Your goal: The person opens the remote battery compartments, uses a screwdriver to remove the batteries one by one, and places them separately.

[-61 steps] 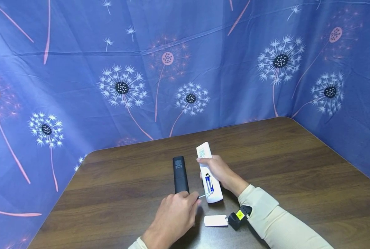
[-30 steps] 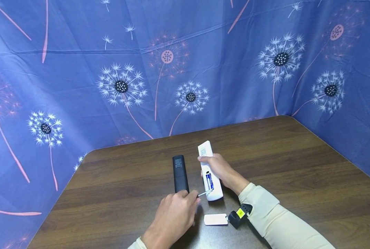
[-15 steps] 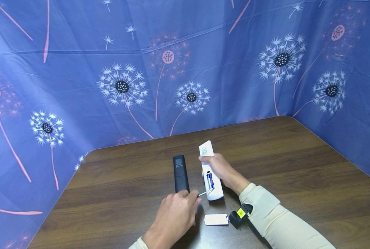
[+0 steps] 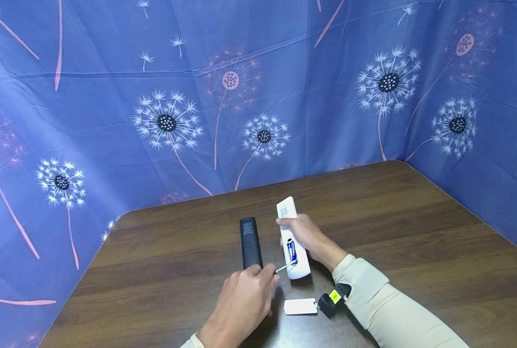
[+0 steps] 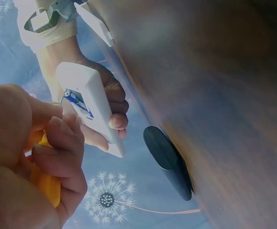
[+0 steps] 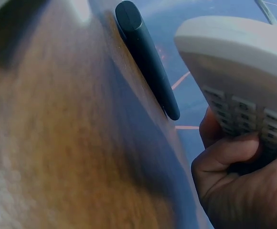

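Note:
My right hand grips a white remote control, its back turned up and its battery compartment uncovered. Blue batteries lie in that compartment. My left hand holds a slim screwdriver with a yellow-orange handle, mostly hidden by the curled fingers. Its thin metal shaft reaches across to the near end of the batteries. In the right wrist view, the remote's keypad faces down, with fingers bent round its side.
A black remote control lies on the wooden table, just beyond my left hand. The white battery cover lies near the front, beside the black wrist strap on my right arm. Blue dandelion-print cloth hangs behind the table.
The screwdriver's tip has shifted a little up along the batteries, and its shaft slants more steeply. Both hands keep their holds, and the white remote stays nearly in place.

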A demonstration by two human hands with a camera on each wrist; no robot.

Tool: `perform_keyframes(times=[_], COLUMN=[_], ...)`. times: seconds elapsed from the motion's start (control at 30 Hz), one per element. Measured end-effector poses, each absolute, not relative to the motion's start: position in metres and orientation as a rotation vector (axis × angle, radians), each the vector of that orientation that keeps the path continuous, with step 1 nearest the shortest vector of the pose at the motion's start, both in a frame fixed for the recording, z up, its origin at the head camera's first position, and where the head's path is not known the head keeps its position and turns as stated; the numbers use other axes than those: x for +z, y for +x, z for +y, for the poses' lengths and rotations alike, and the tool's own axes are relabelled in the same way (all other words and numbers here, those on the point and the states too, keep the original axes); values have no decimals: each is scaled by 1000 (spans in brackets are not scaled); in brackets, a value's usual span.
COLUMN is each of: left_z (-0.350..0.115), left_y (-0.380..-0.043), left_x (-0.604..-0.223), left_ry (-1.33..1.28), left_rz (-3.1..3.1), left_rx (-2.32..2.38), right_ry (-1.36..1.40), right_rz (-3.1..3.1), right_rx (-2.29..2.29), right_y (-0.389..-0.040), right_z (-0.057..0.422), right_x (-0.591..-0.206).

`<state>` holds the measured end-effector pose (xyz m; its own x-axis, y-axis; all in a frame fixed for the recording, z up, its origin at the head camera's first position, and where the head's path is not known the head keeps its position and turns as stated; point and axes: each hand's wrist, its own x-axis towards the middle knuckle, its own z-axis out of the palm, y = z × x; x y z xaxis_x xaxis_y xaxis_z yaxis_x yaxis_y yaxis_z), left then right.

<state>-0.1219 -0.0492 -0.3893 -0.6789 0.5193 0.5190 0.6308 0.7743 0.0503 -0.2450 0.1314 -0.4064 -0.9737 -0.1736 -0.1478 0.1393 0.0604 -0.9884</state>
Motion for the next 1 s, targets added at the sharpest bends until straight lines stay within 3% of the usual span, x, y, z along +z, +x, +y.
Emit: perform_keyframes(times=[1.0], left_z=[-51], left_y=[-126], left_x=[-391], left_ry=[-840], left_rz=[-2495], left_rx=[-271], right_ry=[-45], right_rz=[2091], right_rx=[-1924], right_y=[-250], right_z=[144], right_x=[-401])
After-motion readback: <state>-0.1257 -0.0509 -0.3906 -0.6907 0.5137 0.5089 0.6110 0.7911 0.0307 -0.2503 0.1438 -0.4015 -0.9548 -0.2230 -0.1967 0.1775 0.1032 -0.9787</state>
